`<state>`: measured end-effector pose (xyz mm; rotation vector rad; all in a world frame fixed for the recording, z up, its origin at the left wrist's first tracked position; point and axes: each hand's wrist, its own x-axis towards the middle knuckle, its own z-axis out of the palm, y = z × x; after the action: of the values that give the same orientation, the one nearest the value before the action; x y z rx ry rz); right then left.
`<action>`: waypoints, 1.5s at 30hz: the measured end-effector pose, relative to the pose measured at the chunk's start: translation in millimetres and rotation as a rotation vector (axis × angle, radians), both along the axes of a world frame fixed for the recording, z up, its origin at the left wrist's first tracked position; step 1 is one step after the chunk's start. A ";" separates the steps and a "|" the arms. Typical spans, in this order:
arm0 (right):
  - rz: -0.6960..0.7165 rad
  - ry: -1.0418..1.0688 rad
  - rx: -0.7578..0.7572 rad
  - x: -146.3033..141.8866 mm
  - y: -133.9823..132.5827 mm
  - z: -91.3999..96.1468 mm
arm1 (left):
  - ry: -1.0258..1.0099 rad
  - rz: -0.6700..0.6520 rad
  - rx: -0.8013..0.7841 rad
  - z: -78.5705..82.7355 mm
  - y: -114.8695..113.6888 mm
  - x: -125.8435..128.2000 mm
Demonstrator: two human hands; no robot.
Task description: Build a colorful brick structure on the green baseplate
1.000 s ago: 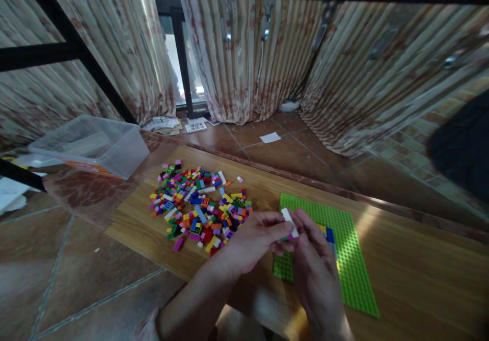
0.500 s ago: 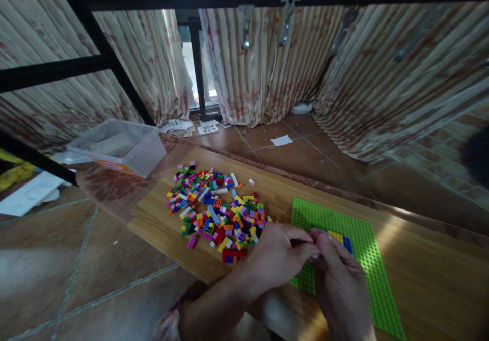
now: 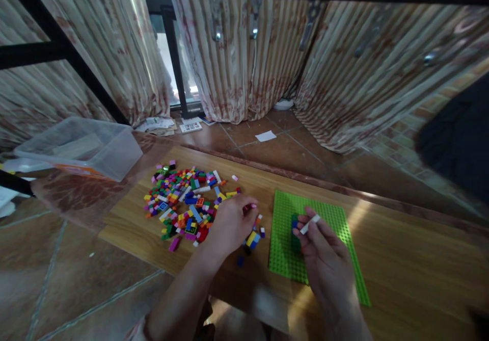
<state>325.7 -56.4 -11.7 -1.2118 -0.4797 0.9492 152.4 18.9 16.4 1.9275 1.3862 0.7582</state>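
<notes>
Right hand [image 3: 329, 253], mine: pinching one white brick [image 3: 309, 224] above the green plate [image 3: 281, 262]. Left hand [image 3: 231, 226], mine: fingers curled at the brick pile [image 3: 183, 198]; whether gripping, I cannot tell. Bench [image 3: 412, 264], wooden: beneath all. Risks, I judge: white brick slipping from a shallow fingertip pinch; blue brick [image 3: 240, 261], loose, knocked away by my left forearm.

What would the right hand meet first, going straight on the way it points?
Likely the baseplate, seen just ahead of the right hand; the height between them is unclear.
</notes>
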 end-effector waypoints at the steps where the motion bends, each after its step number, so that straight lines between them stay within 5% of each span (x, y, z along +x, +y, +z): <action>1: -0.014 -0.052 -0.022 3.3 0.0 -0.6 | 0.038 0.009 0.025 -0.9 1.8 -2.4; 10: -0.236 -0.284 -0.107 39.9 -6.5 -4.2 | 0.243 0.025 0.112 -11.9 10.1 -13.1; 22: -0.172 -0.472 -0.131 59.1 -14.4 -5.1 | 0.161 0.015 0.112 0.1 6.2 -4.1; 30: -0.103 -0.796 -0.259 67.8 -22.5 -7.3 | 0.035 -0.183 0.127 -0.8 -11.5 22.7; 38: -0.033 -0.581 -0.201 62.9 -24.4 -6.1 | 0.044 -0.327 0.092 -11.2 -32.2 51.8; 45: 0.027 -0.477 -0.190 61.6 -25.5 -7.7 | 0.087 -0.316 0.090 -16.1 -35.8 63.3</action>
<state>387.3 -81.9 -19.4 -1.6178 -0.7971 0.7357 215.7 -16.9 0.4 2.2046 1.0735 0.5979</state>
